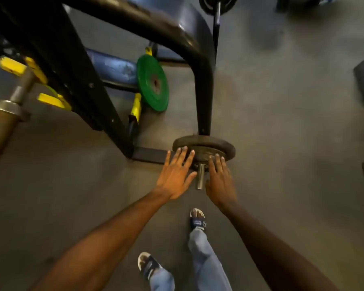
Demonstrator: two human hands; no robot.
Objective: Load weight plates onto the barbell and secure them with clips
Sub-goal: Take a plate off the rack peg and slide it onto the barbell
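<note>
We see two dark weight plates [204, 147] stacked on a short metal peg [200, 176] low on the black rack [204, 80]. The left hand [174, 177] and the right hand [220, 179] both press flat on the front plate, one on each side of the peg (each grip is spread wide, fingers straight). The barbell [4, 118] sits far left, its sleeve bare. A green plate [152, 82] hangs further back.

Dim, softly blurred, edge-warped wide-angle.
</note>
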